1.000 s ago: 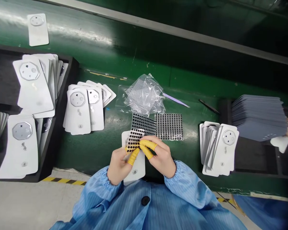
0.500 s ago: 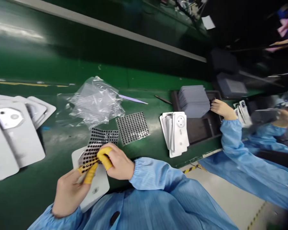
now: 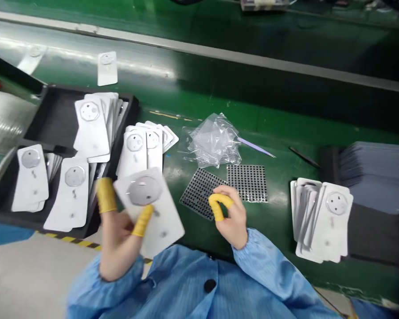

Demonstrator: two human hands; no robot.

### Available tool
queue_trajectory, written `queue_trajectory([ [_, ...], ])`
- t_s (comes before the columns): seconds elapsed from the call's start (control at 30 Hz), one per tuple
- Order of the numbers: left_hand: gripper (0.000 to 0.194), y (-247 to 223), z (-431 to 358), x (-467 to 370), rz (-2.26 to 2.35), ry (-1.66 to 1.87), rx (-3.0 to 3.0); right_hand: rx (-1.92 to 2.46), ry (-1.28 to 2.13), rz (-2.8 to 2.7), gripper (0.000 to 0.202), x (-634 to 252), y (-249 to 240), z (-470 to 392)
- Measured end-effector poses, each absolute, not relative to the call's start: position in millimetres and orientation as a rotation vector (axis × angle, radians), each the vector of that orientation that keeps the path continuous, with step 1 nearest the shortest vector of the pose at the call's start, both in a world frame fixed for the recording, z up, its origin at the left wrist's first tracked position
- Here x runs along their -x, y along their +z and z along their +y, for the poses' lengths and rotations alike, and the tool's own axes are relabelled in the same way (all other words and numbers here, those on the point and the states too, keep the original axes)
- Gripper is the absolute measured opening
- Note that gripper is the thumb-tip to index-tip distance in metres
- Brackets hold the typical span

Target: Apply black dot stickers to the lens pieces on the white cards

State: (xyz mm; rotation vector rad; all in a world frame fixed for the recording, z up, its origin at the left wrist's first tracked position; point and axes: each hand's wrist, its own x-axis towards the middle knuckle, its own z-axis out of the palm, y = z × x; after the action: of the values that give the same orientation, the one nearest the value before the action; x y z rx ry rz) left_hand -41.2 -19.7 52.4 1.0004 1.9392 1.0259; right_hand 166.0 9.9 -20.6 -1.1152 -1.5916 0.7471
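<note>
My left hand (image 3: pixel 119 239), with yellow finger cots, holds up a white phone back cover (image 3: pixel 164 226). Its thumb presses on the face below the grey camera area; the index finger stands away from the cover's left edge. My right hand (image 3: pixel 231 217) has its yellow-cotted thumb and index finger closed in a pinch. Whatever lies between those fingertips is too small to make out. Just behind this hand lies a sheet of black dots (image 3: pixel 197 192), partly hidden by the fingers. A second dotted sheet (image 3: pixel 249 181) rests flat to its right.
Stacked white covers (image 3: pixel 332 221) stand at the right, beside grey panels (image 3: pixel 379 173). At the left, a black tray (image 3: pixel 58 117) holds more covers, with another pile (image 3: pixel 138 155) alongside. Clear plastic film (image 3: pixel 214 139), purple tweezers (image 3: pixel 256 146) and dark tweezers (image 3: pixel 304 157) lie behind the sheets.
Both hands were on the dotted sheet above a cover. The sheet now lies on the table, the left hand has lifted the cover leftward, and the right hand is apart from it. The view has swung left.
</note>
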Motion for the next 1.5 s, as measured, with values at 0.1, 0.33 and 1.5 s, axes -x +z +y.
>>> queue_trajectory([
  [0.1, 0.052, 52.6, -7.5, -2.0, 1.582, 1.076, -0.876, 1.109, 0.464, -1.605, 0.031, -171.5, 10.7, 11.6],
  [0.33, 0.031, 49.7, -6.3, -46.0, 1.281, 0.952, -1.067, 1.059, 0.314, -1.874, 0.042, -186.9, 33.1, 9.1],
  [1.5, 0.050, 13.9, -3.2, -50.9, 1.220, 0.961, -0.929, 1.281, 0.487, -1.789, 0.069, -201.4, 12.1, -4.7],
])
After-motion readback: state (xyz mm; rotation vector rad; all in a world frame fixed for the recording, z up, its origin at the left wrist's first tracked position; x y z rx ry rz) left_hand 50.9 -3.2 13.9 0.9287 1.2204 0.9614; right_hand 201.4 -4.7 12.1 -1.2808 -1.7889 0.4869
